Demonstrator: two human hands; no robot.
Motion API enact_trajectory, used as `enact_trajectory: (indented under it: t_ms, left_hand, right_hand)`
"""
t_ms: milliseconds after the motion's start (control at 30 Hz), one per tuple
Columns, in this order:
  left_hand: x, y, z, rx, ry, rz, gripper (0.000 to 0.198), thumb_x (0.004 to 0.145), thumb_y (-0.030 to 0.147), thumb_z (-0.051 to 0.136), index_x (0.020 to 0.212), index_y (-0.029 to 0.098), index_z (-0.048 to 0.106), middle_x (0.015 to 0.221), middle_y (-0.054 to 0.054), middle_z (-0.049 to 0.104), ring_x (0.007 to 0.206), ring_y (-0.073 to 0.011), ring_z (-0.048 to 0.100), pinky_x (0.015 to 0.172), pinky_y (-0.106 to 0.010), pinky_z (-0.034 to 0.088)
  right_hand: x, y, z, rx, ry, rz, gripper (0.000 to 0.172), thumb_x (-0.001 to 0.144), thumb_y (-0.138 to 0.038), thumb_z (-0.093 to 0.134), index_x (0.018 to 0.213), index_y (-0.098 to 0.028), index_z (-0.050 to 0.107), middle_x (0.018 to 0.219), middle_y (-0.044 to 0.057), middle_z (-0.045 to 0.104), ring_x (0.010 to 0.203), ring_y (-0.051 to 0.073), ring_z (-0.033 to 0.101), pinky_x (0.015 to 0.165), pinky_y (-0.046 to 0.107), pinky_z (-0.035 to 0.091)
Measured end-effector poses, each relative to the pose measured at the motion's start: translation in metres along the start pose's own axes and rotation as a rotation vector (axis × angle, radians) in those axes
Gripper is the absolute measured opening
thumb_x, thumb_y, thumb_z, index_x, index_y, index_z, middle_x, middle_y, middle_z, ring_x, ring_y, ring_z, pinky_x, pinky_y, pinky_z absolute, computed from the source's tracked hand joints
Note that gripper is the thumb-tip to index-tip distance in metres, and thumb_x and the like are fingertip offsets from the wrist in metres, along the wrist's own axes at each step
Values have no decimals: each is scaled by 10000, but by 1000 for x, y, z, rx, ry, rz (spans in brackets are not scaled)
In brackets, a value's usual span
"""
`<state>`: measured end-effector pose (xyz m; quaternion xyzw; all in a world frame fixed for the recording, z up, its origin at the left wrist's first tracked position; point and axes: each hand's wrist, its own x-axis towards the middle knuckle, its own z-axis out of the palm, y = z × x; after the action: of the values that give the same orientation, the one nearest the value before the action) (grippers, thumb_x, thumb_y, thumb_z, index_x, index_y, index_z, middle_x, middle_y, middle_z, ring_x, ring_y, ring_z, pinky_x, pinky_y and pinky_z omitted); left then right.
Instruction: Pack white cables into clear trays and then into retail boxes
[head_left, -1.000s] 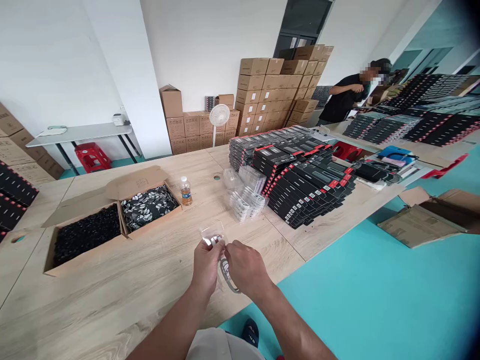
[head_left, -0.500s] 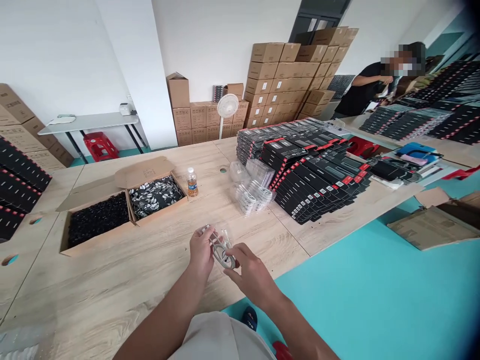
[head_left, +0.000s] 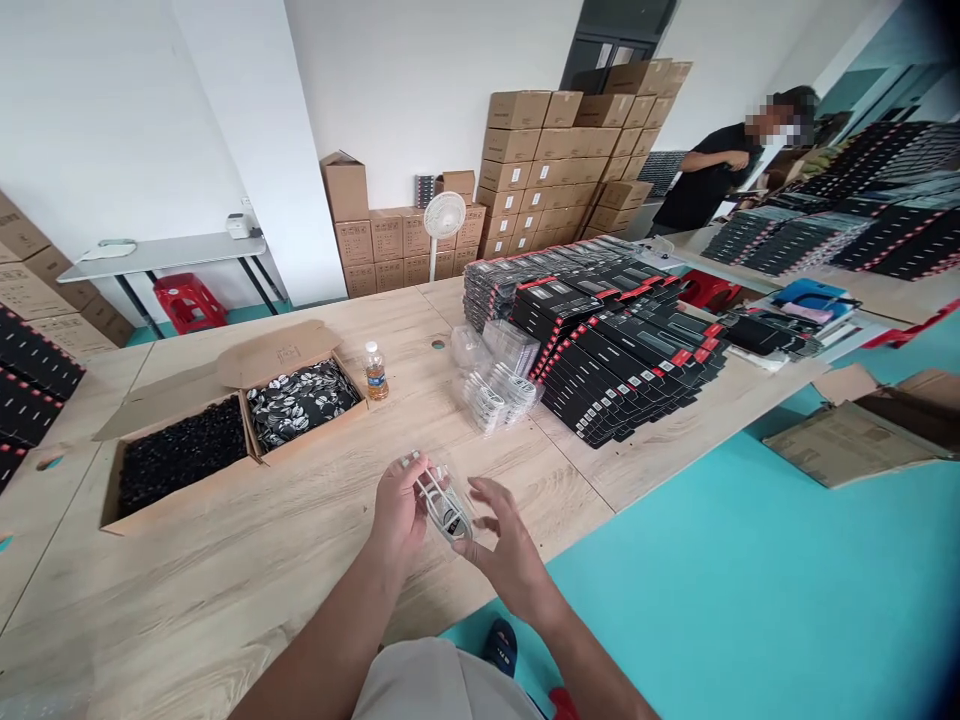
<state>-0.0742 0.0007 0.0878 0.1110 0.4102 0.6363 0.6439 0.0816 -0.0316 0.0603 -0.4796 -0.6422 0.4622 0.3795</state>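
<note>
Clear plastic clamshell (head_left: 448, 510) holding a coiled white cable (head_left: 442, 500) sits gripped in our left hand (head_left: 397, 515), fingers curled around it, above the pale wooden desk (head_left: 225, 610); our right hand (head_left: 510, 545) hovers just beside it, fingers spread wide and holding nothing.

head camera | faces forward and down | just above left hand (head_left: 400, 515), right hand (head_left: 511, 565)

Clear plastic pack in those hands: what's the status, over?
Left hand: gripping the clear plastic pack, coiled cable inside. Right hand: open, right beside it. Nearby: pile of clear packs on the wooden table.
</note>
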Motion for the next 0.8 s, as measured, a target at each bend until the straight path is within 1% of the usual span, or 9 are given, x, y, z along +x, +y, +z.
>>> enact_trajectory:
  t_ms: [33,100,133,200,367,500,567,700,800]
  left_hand:
    - [-1,0,2,-2,-23,3,322,602,363,833,666,173,582,589,22,568,559,-140,598,613,-297,491]
    - [-4,0,4,-1,-48,-3,328,588,358,840,644,177,572,572,25,561,544,-136,586,602,-295,478]
    - [-4,-1,4,5,-40,-7,328,581,349,844,637,177,570,567,27,560,531,-129,575,603,-296,477]
    - [-5,-2,3,31,6,-14,326,568,326,850,629,175,568,560,33,562,508,-112,549,622,-302,485]
    - [-3,-8,-10,83,73,-20,328,551,296,856,635,176,562,531,50,549,486,-91,512,644,-303,496]
    - [-6,-15,-19,175,70,-85,324,547,311,847,665,174,578,549,22,593,501,-117,554,548,-265,445]
    - [-9,-19,-20,208,73,-119,314,538,295,842,672,170,587,583,1,625,525,-133,581,528,-257,432]
    - [-17,-28,-23,241,35,-200,250,561,238,808,669,167,594,576,-11,624,533,-141,582,495,-244,407]
    - [-22,-33,-32,229,-31,-293,176,627,228,751,735,154,635,686,-53,674,611,-156,616,519,-243,431]
  right_hand:
    - [1,3,3,122,-54,70,534,747,-423,713,1226,-243,557,1203,96,572,1024,228,580,817,365,508]
    - [3,10,12,323,-160,190,413,722,-469,720,1004,-183,625,864,39,643,766,177,604,692,314,500]
    - [3,14,17,390,-182,235,368,707,-486,725,872,-174,621,726,6,614,669,156,577,642,296,482]
    - [2,20,29,453,-166,302,379,663,-505,749,738,-177,574,608,-28,562,581,134,536,587,276,449]
    - [0,28,36,365,-195,310,410,661,-519,730,829,-167,603,703,5,619,662,159,584,615,281,467]
    - [7,19,21,9,18,185,414,775,-447,644,1094,-186,606,1017,82,633,884,207,599,733,334,499]
    - [10,8,14,-168,67,85,421,798,-342,631,1200,-235,572,1078,76,595,914,205,582,766,346,503]
    - [11,-5,8,-324,-121,-113,552,770,-128,609,1279,-335,555,1046,36,562,952,192,564,853,347,498]
    - [7,4,3,-297,-205,-85,597,770,-108,608,1310,-355,537,1000,24,541,874,175,556,798,328,516]
